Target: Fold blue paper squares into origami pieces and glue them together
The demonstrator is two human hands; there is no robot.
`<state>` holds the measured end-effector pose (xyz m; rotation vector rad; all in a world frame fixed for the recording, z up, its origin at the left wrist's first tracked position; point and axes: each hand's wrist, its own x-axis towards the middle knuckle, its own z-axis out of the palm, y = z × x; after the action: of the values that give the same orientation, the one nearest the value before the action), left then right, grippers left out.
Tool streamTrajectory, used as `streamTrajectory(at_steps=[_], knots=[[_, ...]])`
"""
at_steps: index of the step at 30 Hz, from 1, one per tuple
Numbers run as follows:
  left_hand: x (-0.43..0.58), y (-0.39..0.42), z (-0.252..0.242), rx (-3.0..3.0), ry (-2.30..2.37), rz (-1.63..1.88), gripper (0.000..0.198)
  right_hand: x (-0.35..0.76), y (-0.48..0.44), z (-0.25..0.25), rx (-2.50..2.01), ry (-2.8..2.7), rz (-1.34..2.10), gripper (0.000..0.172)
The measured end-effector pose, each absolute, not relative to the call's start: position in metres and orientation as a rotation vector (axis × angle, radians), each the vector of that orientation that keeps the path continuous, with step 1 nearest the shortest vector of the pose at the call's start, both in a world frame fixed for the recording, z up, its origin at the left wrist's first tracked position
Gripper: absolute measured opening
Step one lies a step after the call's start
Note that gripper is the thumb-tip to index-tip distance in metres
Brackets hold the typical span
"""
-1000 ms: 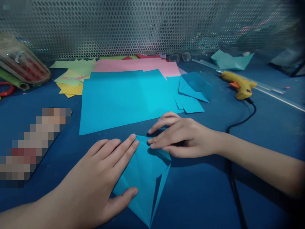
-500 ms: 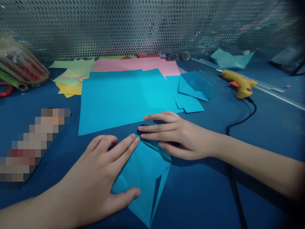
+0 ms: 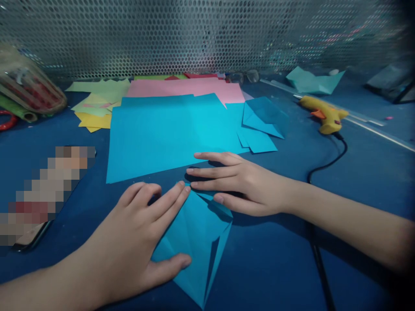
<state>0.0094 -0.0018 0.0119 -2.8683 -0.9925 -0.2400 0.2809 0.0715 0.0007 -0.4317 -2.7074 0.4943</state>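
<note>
A folded piece of blue paper [image 3: 191, 242] lies on the dark blue table, its near corner pointing toward me and a narrow flap lifted along its right side. My left hand [image 3: 139, 242] rests flat on its left half, with two fingertips at the far corner and the thumb lower down on the paper. At the upper right edge is my right hand [image 3: 243, 183], fingers stretched out; its thumb and one fingertip are by the folded edge near that same corner. Whether the right fingertips press on the paper, I cannot tell.
Large blue sheets [image 3: 168, 134] lie behind the hands, folded blue pieces [image 3: 264, 119] at their right. A yellow glue gun [image 3: 327, 114] with a black cord lies at right. A phone [image 3: 35, 235], partly blurred out, lies left. A jar [image 3: 35, 84] stands far left; a perforated metal panel [image 3: 181, 39] is behind.
My right hand has shifted very slightly to the left. The blue paper and my left hand look the same.
</note>
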Motion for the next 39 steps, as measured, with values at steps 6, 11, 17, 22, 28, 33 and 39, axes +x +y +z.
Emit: streamTrajectory(at_steps=[6,11,17,22,28,33,39], knots=[[0.008,-0.006,0.007,-2.866,-1.049,-0.269,0.072,0.282,0.073,0.002,-0.419,-2.586,0.482,0.033],[0.009,-0.010,0.005,-2.863,-1.076,-0.233,0.070,0.281,0.077,-0.002,-0.418,-2.441,0.536,0.025],[0.008,-0.005,0.012,-2.860,-0.857,-0.141,0.067,0.278,0.078,-0.002,-0.453,-2.420,0.554,0.036],[0.014,-0.006,0.015,-2.811,-0.801,-0.224,0.054,0.279,0.076,-0.003,-0.480,-2.478,0.528,0.034],[0.020,-0.018,0.015,-2.717,-0.710,-0.295,0.044,0.277,0.073,-0.004,-0.531,-2.542,0.469,0.033],[0.021,-0.016,0.017,-2.716,-0.696,-0.299,0.043,0.277,0.072,-0.003,-0.534,-2.579,0.436,0.032],[0.023,-0.018,0.014,-2.690,-0.764,-0.266,0.043,0.278,0.072,-0.003,-0.534,-2.595,0.480,0.033]])
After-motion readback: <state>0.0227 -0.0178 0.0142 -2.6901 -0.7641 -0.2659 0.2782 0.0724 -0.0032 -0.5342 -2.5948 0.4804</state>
